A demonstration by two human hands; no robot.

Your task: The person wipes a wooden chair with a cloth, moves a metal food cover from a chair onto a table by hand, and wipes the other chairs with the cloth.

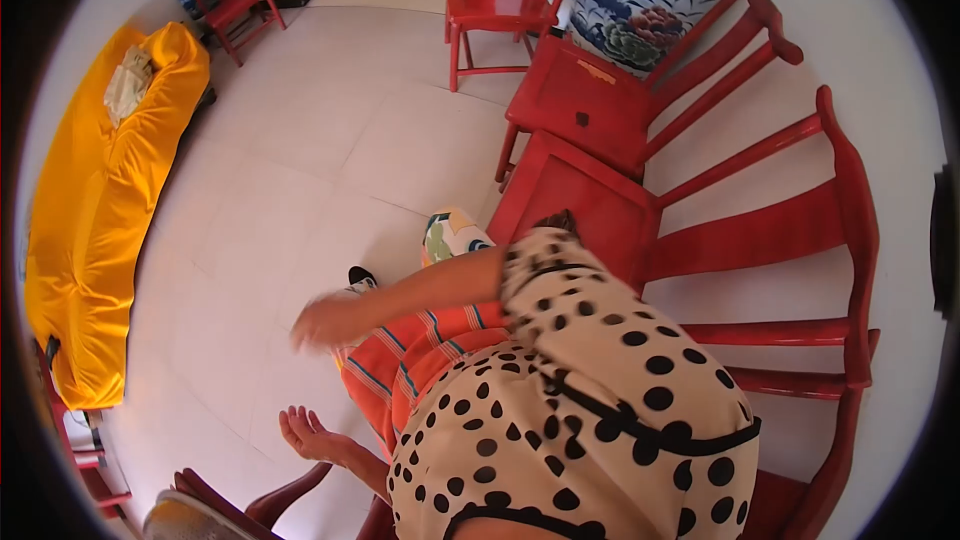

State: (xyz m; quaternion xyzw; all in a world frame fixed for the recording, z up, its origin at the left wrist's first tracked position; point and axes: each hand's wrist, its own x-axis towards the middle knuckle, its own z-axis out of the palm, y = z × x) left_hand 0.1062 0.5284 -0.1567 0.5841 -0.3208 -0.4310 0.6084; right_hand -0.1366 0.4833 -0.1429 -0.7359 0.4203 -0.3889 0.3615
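Observation:
My right hand (pixel 330 325), at the end of the bare upper forearm, is smeared by motion over orange striped cloth and the floor. Its fingers cannot be made out. Below it, my left hand (pixel 304 432) has its palm turned up and its fingers apart and slightly bent, with nothing in it. The two hands do not touch. The orange striped cloth (pixel 400 350) covers my lap, beside my dotted top (pixel 480 420). A dark shoe (pixel 362 277) shows beyond the right hand.
Red chairs (pixel 575 205) line the right side. Another red chair (pixel 500 2) stands at the top, near a patterned vase (pixel 650 0). Yellow cloth (pixel 100 210) covers a long object at the left. Dark curved wood (pixel 290 495) lies at the bottom. Pale floor (pixel 270 160) spans the middle.

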